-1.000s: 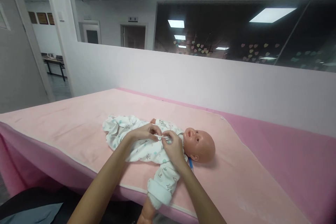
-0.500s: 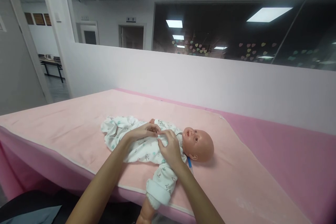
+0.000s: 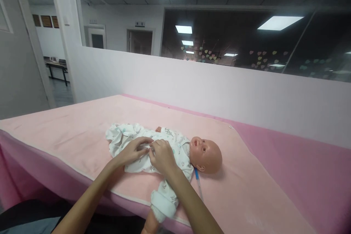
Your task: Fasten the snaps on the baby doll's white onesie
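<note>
A baby doll lies on its back on the bed, head to the right, dressed in a white patterned romper. Over the front of the romper, around the belly, my left hand has its fingers curled and pinching at the cloth. Close against it, my right hand also pinches the romper's front edge, fingertips nearly touching the left ones. Small snaps show on the chest. One doll arm in a rolled cuff hangs past the bed's near edge. What lies between my fingertips is mostly hidden.
A pink sheet covers the bed. Beside the doll's neck lies a thin stick with a blue end. Behind the bed stands a white half wall with dark glass above. A doorway with a table is at far left.
Both hands have moved left along the romper, from the chest down to the belly. More of the chest and of the blue-ended stick now shows. The view has tilted slightly up.
</note>
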